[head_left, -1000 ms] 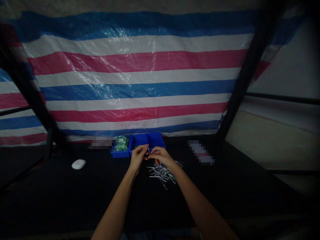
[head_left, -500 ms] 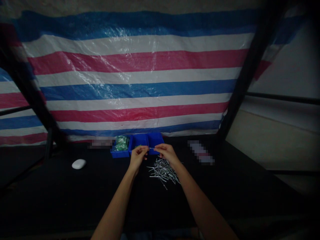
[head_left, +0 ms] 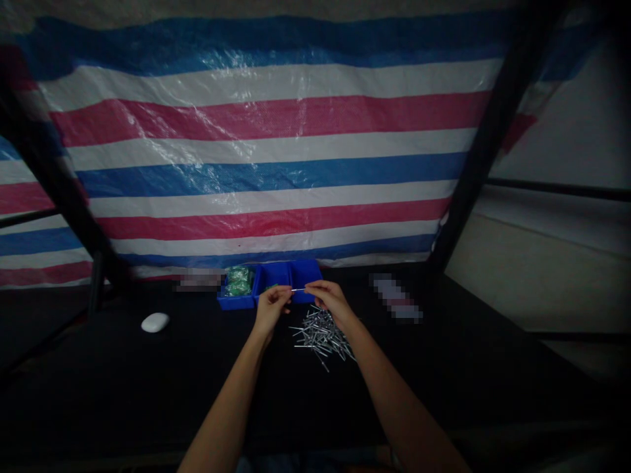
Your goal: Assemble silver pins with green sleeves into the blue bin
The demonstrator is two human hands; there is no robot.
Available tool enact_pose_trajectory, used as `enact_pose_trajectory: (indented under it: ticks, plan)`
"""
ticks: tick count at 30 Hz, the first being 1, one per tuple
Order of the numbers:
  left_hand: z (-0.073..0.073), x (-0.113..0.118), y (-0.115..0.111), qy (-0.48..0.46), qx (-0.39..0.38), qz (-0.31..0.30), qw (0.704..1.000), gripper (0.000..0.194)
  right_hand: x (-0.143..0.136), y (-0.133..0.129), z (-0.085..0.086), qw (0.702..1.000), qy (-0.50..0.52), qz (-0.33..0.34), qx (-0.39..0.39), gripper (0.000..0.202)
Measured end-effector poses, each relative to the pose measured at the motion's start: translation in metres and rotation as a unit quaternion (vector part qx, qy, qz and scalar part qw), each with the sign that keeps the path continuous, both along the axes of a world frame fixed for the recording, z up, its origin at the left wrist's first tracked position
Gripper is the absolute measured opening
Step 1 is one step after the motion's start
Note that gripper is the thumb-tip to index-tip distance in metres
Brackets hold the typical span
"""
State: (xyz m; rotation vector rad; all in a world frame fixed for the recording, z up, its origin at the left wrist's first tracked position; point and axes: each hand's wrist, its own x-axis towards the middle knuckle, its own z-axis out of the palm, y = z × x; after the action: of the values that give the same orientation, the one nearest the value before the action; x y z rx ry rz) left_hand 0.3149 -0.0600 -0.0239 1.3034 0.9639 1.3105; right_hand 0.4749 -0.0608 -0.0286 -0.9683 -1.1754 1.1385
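Note:
A thin silvery rod (head_left: pixel 298 290) is held level between my two hands, in front of the blue bins. My left hand (head_left: pixel 271 309) pinches its left end. The fingertips of my right hand (head_left: pixel 331 301) close on the right end. Below and partly behind my right hand lies a loose pile of silvery metal rods (head_left: pixel 323 335) on the black table. Green packets in clear plastic (head_left: pixel 239 281) fill the left blue bin (head_left: pixel 237 303). The middle blue bin (head_left: pixel 274 272) shows a little green at its bottom, and my hands partly cover the right blue bin (head_left: pixel 306 270).
On the left of the black table (head_left: pixel 197 368) sits a white rounded object (head_left: pixel 155 322). Blurred-out items lie left of the bins and at the right (head_left: pixel 397 299). A striped plastic sheet (head_left: pixel 276 177) hangs behind, between dark frame posts.
My hands are slightly farther apart, and more of the rod shows between my fingertips. The whole view has shifted very slightly.

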Motion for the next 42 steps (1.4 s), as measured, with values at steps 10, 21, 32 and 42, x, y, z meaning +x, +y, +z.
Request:
enact_pose_trajectory:
  ticks: [10,21,32,42]
  plan:
    - [0.000,0.000,0.000,0.005,-0.008,-0.009,1.000,0.039,-0.008,0.002,-0.008,0.993,-0.103,0.049,0.034,0.022]
    - [-0.009,0.004,-0.002,0.189,0.099,-0.004,0.977,0.031,0.009,0.022,-0.024,0.998,-0.027,-0.048,0.014,0.028]
    - [-0.011,0.011,-0.011,0.300,0.165,-0.042,0.939,0.022,0.011,0.021,-0.022,0.996,-0.052,-0.074,0.017,0.032]
    - [-0.014,0.007,-0.013,0.408,0.239,-0.048,0.880,0.019,0.009,0.013,-0.011,0.995,-0.043,-0.084,0.024,0.036]
